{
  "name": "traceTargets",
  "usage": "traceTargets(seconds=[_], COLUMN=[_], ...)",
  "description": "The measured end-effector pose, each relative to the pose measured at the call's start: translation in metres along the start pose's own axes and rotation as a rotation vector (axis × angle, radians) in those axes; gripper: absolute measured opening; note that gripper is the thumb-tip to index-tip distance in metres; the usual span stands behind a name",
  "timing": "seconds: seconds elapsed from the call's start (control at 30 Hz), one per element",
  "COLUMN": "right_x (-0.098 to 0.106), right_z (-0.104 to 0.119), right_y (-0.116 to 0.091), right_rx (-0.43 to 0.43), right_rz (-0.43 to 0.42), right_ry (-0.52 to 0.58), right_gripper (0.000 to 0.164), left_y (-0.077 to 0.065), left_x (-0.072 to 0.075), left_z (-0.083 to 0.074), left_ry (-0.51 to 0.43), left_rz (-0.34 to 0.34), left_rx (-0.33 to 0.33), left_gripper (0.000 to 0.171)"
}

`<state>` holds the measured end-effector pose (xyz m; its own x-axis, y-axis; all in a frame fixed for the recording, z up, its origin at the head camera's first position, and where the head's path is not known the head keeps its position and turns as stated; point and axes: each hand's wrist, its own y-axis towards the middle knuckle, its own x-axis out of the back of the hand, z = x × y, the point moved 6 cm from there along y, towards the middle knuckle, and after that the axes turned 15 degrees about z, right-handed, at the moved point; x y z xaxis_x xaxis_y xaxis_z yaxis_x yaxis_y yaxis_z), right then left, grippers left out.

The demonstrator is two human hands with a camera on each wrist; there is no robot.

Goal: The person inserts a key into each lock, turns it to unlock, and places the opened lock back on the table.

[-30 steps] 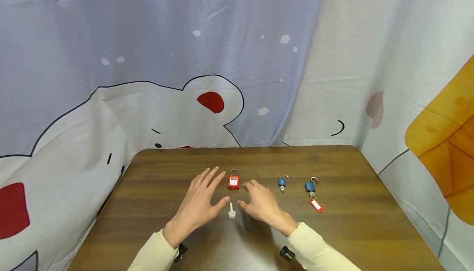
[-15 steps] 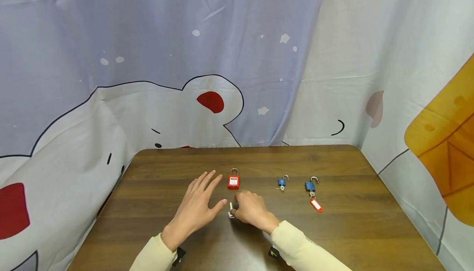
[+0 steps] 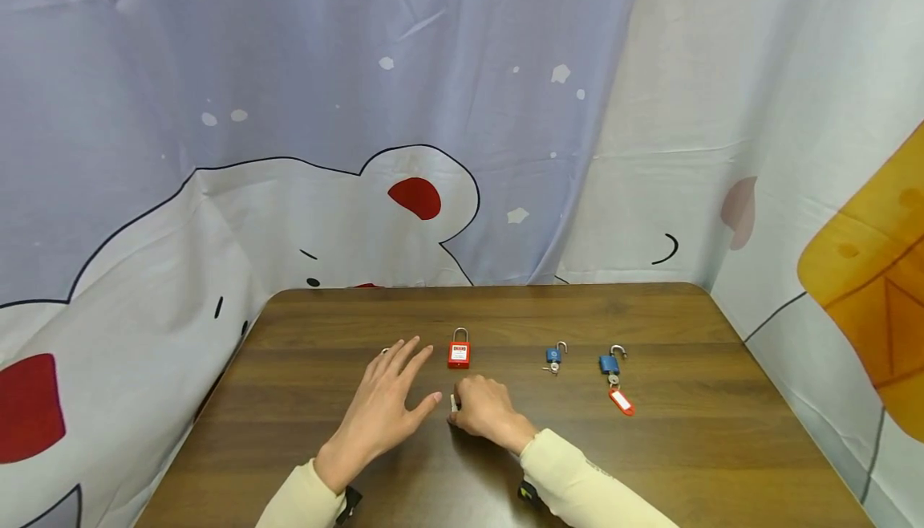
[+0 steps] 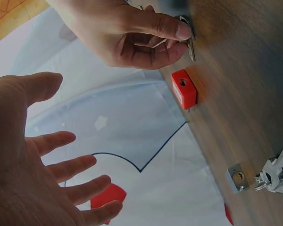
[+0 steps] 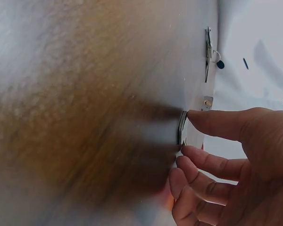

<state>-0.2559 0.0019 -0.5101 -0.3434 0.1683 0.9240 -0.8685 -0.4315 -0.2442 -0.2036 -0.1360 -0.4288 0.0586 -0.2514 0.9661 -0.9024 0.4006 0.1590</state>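
Note:
My right hand (image 3: 491,412) pinches a key (image 4: 191,49) between thumb and forefinger, low over the wooden tabletop. In the right wrist view the key's head (image 5: 181,128) shows edge-on between the fingertips. A red padlock (image 3: 459,355) with a white label stands just beyond this hand, its shackle closed and its keyhole (image 4: 183,82) facing me. My left hand (image 3: 386,408) hovers to the left with fingers spread, holding nothing. In the left wrist view a small silver padlock (image 4: 237,178) and a bunch of keys (image 4: 276,172) lie farther left, hidden behind this hand in the head view.
On the right of the table (image 3: 686,448) lie a small blue padlock (image 3: 553,355) and a larger blue padlock (image 3: 609,365), both with shackles open and keys at the bottom. A red tag (image 3: 622,401) hangs from the larger one. A printed curtain (image 3: 325,223) borders the table's back.
My right hand has moved left and toward me, down to the key, and now pinches it. The left hand stays spread, nearly in place. The padlocks have not moved.

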Motion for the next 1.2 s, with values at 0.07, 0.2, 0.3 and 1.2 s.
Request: traceTargets(seconds=[0.07,0.2,0.3,1.2], right_x=[0.0004,0.0020,0.0032,0.0063], right_z=[0.0002,0.0008,0.0015,0.0066], right_y=[0.0001,-0.0009,-0.0014,0.0009], right_rx=[0.019,0.053,0.066,-0.020], right_rz=[-0.003,-0.020,-0.021,0.066], right_ry=[0.013,0.017,0.014,-0.034], right_gripper=[0.025,0.012,0.011,0.017], left_y=[0.0001,0.0000,0.0003,-0.0018], left_x=[-0.0008,-0.0003,-0.0007,-0.0046], left_z=[0.0010,0.0017,0.0025,0.0051], left_ry=[-0.001,-0.002,-0.001,-0.006], left_rz=[0.008,-0.003,-0.002,-0.041], left_rx=[0.009,0.007,0.004,0.033], left_gripper=[0.066,0.063,0.062,0.065])
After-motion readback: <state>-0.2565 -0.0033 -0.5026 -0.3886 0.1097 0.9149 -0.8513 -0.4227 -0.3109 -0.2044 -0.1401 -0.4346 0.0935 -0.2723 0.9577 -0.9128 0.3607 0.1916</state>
